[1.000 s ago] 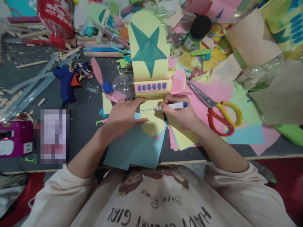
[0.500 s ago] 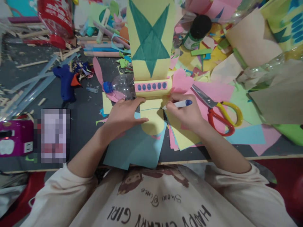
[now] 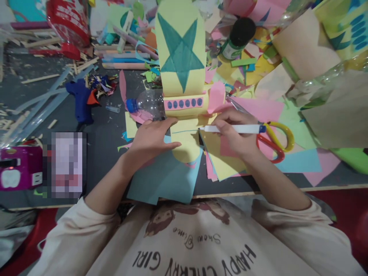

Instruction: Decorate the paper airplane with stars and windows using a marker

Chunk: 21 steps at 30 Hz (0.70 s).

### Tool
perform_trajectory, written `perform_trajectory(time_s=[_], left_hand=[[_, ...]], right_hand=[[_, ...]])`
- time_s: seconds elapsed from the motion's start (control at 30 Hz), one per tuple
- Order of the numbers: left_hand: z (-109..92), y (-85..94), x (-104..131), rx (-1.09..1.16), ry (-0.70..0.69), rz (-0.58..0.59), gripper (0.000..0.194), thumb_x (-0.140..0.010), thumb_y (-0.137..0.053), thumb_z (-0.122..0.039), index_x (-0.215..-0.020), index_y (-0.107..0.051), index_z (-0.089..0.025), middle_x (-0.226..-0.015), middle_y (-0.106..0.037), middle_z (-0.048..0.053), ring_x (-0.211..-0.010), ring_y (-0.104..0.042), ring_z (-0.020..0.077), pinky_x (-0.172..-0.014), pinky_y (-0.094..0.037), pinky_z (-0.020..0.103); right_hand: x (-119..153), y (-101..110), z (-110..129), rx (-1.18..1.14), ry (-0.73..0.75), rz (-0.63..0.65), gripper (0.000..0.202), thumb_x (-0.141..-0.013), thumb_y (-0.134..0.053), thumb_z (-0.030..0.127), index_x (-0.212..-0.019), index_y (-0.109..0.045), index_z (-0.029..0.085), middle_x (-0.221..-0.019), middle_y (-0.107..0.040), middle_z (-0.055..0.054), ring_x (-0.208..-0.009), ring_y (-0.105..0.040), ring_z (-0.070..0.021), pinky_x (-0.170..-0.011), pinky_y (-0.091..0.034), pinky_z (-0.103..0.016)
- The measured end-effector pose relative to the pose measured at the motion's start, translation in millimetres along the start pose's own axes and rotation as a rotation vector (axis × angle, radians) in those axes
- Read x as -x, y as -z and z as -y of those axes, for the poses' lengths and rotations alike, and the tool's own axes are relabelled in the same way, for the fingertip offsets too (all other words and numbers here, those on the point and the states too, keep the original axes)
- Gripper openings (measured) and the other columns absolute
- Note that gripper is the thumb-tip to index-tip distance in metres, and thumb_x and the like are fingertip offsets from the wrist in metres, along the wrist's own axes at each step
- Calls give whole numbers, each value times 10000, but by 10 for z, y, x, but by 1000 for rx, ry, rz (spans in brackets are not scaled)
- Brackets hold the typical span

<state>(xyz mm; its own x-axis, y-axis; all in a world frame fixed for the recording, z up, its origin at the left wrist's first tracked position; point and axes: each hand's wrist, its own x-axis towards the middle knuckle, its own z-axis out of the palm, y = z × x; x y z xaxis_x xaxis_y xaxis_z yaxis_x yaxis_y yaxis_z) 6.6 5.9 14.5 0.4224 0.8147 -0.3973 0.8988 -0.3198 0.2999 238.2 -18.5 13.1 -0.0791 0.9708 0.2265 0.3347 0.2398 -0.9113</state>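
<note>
My right hand [image 3: 237, 132] grips a white marker [image 3: 235, 129] with a blue end, its tip at the right edge of a yellow paper flap [image 3: 185, 147]. A thin blue line runs across that flap. My left hand [image 3: 156, 140] rests on the flap's left side, thumb and fingers spread apart. Just beyond lies a clear plastic bottle [image 3: 150, 103] with a blue cap, wrapped in yellow paper with a pink strip [image 3: 184, 103] of blue dots. A yellow panel with a green star [image 3: 182, 53] extends behind it. Pink paper pieces flank the bottle.
Scissors [image 3: 277, 140] with red and yellow handles lie partly behind my right hand. A blue glue gun [image 3: 82, 99] sits to the left, near a phone [image 3: 67, 165] and a purple box [image 3: 20, 168]. A black-capped bottle [image 3: 240, 38] and paper scraps are at the back.
My right hand has shifted right, with the marker now lying flatter and more sideways. The star panel bends, and its rounded top now shows. My left hand stays in place.
</note>
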Motion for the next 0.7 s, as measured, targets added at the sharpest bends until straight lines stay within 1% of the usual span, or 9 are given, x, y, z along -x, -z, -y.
perform_trajectory(time_s=[0.07, 0.13, 0.17, 0.23, 0.3, 0.37, 0.43, 0.6, 0.7], left_hand=[[14, -21, 3, 5, -16, -18, 684, -903, -721, -462, -1508, -512, -223, -1412, -671, 97, -1250, -649, 334, -1088, -412, 388], [31, -46, 6, 12, -32, -34, 694, -917, -706, -471, -1536, -490, -242, -1511, -601, 82, -1318, -611, 329, -1126, -389, 381], [38, -56, 6, 15, -37, -38, 697, -922, -701, -478, -1545, -483, -251, -1544, -571, 72, -1349, -590, 326, -1142, -378, 378], [48, -72, 7, 18, -40, -41, 698, -929, -696, -490, -1553, -477, -267, -1573, -543, 53, -1393, -555, 319, -1166, -363, 372], [54, -79, 9, 17, -41, -45, 696, -934, -694, -497, -1556, -474, -276, -1574, -542, 43, -1411, -538, 313, -1174, -361, 370], [59, -83, 14, 18, -47, -52, 696, -934, -696, -503, -1554, -477, -276, -1567, -550, 44, -1411, -537, 311, -1169, -370, 370], [68, -88, 21, 25, -59, -63, 699, -930, -702, -507, -1549, -484, -266, -1560, -557, 54, -1402, -545, 313, -1161, -382, 371], [100, -114, 35, 47, -85, -97, 685, -931, -703, -495, -1538, -501, -251, -1540, -575, 78, -1383, -561, 322, -1160, -392, 390], [108, -122, 39, 62, -94, -107, 671, -931, -699, -493, -1528, -513, -250, -1530, -585, 84, -1375, -567, 326, -1156, -401, 402]], right_hand=[[76, 13, -69, -82, -62, 12, 329, -914, -636, 526, -756, -664, 240, -633, -640, 0, -493, -534, -129, -480, -424, -293], [141, 9, -145, -140, -140, 12, 427, -888, -638, 655, -774, -678, 246, -607, -628, 5, -474, -537, -132, -439, -419, -285], [161, 4, -176, -167, -174, 13, 463, -874, -640, 690, -754, -676, 245, -590, -618, 8, -465, -535, -132, -424, -416, -281], [173, -4, -212, -203, -220, 22, 485, -855, -661, 702, -718, -674, 237, -575, -616, 10, -455, -531, -128, -413, -418, -273], [159, -8, -221, -210, -246, 35, 449, -836, -714, 656, -704, -676, 228, -573, -626, 11, -460, -537, -122, -426, -430, -266], [141, -8, -221, -200, -258, 39, 380, -799, -783, 572, -701, -672, 222, -583, -639, 12, -473, -540, -115, -443, -428, -257], [138, -11, -227, -190, -274, 27, 305, -776, -811, 479, -709, -665, 220, -602, -646, 15, -490, -544, -110, -460, -426, -250], [194, -43, -267, -166, -307, -15, 148, -797, -737, 326, -732, -658, 218, -615, -642, 23, -520, -555, -117, -483, -422, -249], [230, -61, -275, -148, -293, -29, 151, -809, -724, 279, -707, -636, 213, -602, -612, 31, -515, -526, -108, -488, -397, -244]])
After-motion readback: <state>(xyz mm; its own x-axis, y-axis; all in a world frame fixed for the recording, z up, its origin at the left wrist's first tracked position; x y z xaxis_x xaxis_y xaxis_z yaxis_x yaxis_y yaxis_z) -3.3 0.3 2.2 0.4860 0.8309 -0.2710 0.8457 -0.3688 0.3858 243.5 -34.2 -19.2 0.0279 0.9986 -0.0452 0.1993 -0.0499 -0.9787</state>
